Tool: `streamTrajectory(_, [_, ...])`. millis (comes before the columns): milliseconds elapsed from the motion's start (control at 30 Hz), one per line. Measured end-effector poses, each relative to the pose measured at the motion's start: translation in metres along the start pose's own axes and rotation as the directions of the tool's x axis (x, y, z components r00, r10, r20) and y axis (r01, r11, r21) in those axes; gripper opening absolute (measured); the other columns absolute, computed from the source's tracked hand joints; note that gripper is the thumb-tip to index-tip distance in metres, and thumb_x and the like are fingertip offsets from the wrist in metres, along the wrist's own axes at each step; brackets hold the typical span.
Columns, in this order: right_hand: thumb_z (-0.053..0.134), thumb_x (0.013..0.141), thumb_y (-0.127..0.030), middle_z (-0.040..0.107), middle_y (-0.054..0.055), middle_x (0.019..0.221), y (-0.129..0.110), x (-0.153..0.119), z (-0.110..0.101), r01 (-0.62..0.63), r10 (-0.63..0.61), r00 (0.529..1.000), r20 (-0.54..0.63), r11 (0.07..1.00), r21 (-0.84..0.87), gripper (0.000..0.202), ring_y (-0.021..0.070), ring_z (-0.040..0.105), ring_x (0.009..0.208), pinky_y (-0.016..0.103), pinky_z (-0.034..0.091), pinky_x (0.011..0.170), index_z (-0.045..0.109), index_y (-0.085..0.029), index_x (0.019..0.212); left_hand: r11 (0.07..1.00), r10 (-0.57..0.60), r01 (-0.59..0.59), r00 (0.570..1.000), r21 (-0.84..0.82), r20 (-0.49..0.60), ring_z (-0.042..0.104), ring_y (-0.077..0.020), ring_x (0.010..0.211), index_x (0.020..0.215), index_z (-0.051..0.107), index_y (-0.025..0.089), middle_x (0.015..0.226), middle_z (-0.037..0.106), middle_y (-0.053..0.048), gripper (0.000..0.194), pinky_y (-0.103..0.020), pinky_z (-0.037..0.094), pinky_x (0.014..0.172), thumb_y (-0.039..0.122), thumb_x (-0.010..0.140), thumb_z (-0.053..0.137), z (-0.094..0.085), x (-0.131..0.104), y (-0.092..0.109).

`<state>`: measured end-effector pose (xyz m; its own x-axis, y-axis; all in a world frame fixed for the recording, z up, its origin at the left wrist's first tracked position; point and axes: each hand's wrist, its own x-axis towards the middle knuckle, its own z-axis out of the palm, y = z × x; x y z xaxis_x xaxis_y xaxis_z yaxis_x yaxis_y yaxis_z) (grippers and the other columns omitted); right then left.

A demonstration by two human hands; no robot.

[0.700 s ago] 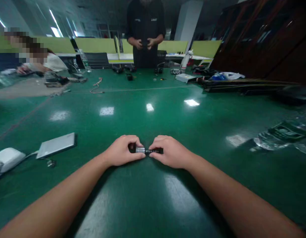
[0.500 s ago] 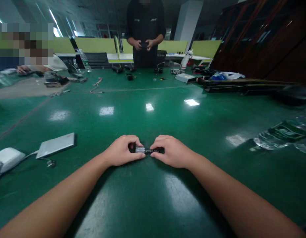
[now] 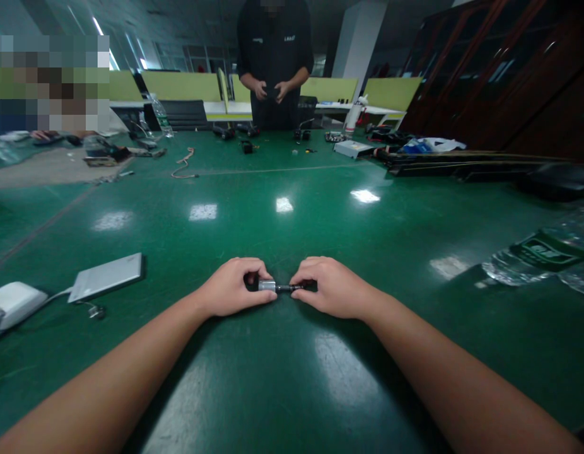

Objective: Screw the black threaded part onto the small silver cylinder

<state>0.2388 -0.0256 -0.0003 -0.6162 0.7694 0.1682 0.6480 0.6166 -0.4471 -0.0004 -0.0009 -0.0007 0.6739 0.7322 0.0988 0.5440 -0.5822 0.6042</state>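
Note:
Low over the green table (image 3: pixel 282 378), my left hand (image 3: pixel 235 287) is closed, thumb and fingers pinching a small silver cylinder (image 3: pixel 267 285). A thin dark rod (image 3: pixel 283 288) runs from the cylinder's right end to the fingertips of my right hand (image 3: pixel 327 287). That hand pinches the rod, which has dark ridges near the fingers. Part of the rod's far end is hidden in the right hand. Cylinder and rod lie in one line, roughly level; whether they are one piece I cannot tell.
At left lie a silver flat box (image 3: pixel 107 277) and a white device (image 3: pixel 12 306) joined by a cable. A clear water bottle (image 3: pixel 533 255) lies at right. A person in dark clothes (image 3: pixel 275 57) stands across the table, near scattered parts and a white box (image 3: pixel 353 149).
My right hand has shifted slightly to the right, away from the left. More of the dark rod shows between the hands. My left hand has hardly moved.

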Motion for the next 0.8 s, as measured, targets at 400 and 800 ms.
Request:
streamTrajectory(400, [0.068, 0.082, -0.024, 0.070, 0.005, 0.084, 0.0014, -0.0006, -0.0020, -0.030, 0.030, 1.000, 0.006, 1.000, -0.008, 0.014, 0.0167, 0.061, 0.081, 0.029, 0.045, 0.076, 0.075, -0.018, 0.092, 1.000, -0.008, 0.008, 1.000, 0.003, -0.002, 0.056, -0.0147, 0.070, 0.085, 0.067, 0.017, 0.077, 0.063, 0.000, 0.023, -0.025, 0.038, 0.064, 0.039, 0.080, 0.070, -0.0007, 0.0001, -0.0021])
streamTrajectory(800, [0.068, 0.083, -0.024, 0.070, 0.005, 0.085, 0.0016, -0.0026, -0.0056, -0.046, 0.046, 0.999, 0.007, 0.999, 0.009, 0.014, 0.0161, 0.061, 0.081, 0.029, 0.045, 0.075, 0.075, -0.019, 0.093, 1.000, -0.010, 0.009, 1.000, -0.014, -0.011, 0.055, -0.0140, 0.069, 0.086, 0.068, 0.017, 0.077, 0.063, 0.000, 0.024, -0.025, 0.038, 0.063, 0.039, 0.079, 0.071, -0.0022, -0.0009, 0.0008])
